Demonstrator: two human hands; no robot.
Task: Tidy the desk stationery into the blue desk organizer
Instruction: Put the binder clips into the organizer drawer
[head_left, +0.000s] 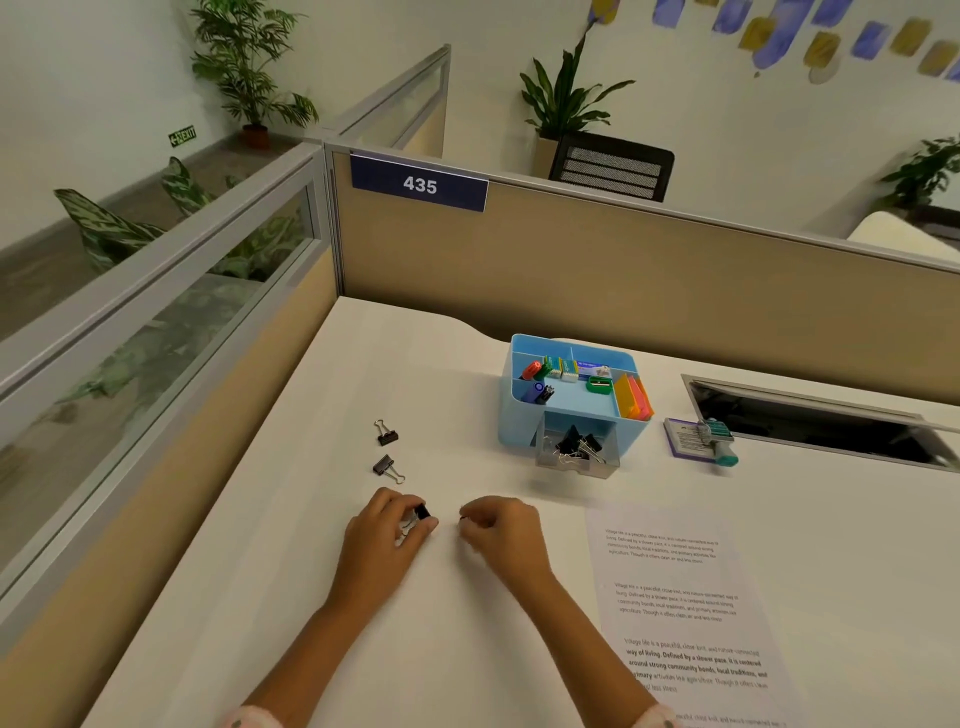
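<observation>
Pinched between the curled fingers and thumb of the left hand (390, 525), just below the middle of the frame, is a black binder clip (422, 512), its wire handles showing pale under the fingertips. Right beside it, the right hand (500, 527) is also curled; a dark speck shows at its fingertips, perhaps another clip, but I cannot tell whether it holds anything.

Both hands sit low on the white desk (291, 597), likely because the loose clips lie flat there and have to be plucked up by their edges.

Two more binder clips wait on the desk above the left hand: the nearer clip (388, 468) just beyond the knuckles, the farther clip (386, 433) a little higher in the frame. They are apart from each other and from the hand.

Up and to the right of both hands stands the blue desk organizer (519, 415). Its clear front drawer (576, 451) is pulled out and already holds a cluster of black clips, which suggests where the held clip belongs. The upper compartments carry sticky notes, erasers and sharpeners. A stapler on a purple pad (698, 439) lies just right of the organizer, and a printed sheet (675, 597) fills the lower right.
</observation>
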